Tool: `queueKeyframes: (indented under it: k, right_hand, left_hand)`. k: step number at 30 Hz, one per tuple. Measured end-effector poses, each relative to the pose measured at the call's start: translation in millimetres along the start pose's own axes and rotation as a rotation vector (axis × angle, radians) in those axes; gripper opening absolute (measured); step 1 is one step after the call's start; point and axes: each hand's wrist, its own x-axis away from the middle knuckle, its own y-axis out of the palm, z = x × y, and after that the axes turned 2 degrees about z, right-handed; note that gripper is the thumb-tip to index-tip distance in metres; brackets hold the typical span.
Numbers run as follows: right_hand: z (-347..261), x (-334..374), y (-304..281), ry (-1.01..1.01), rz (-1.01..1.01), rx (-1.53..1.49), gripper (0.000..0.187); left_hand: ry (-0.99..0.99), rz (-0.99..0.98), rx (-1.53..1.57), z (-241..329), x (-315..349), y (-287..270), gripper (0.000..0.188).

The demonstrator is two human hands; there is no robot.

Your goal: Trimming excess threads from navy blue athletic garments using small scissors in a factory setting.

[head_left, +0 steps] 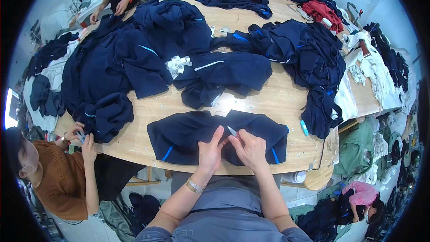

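A navy garment (188, 136) with blue stripes lies spread on the wooden table (277, 101) in front of me. My left hand (209, 152) presses and pinches its fabric near the middle, a metal bracelet on that wrist. Just to its right, my right hand (251, 149) grips a small pair of metal snips (232, 131), the blade tip pointing up and left over the cloth. Both hands touch the garment, close together.
Piles of navy garments (134, 58) cover the table's left, middle and right (309, 54). A person in brown (62, 175) works at the left edge; two others sit at the far side. A blue pen (304, 127) lies right. White scraps (178, 65) sit mid-table.
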Motion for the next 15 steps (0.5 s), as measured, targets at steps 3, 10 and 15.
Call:
queueKeyframes:
  k: [3,10,15]
  right_hand:
    - [0.7,-0.1,-0.9,0.003,0.025,0.022,0.035]
    - [-3.3,-0.1,-1.6,0.051,0.029,-0.014,0.032]
    - [-3.2,-0.6,0.0,0.006,0.031,0.038,0.03]
  left_hand:
    - [0.009,-0.017,-0.013,3.8,1.5,1.5,0.011]
    - [-0.358,0.018,0.184,20.7,-5.5,-5.6,0.026]
    - [-0.434,-0.001,0.269,20.6,-4.9,-4.9,0.03]
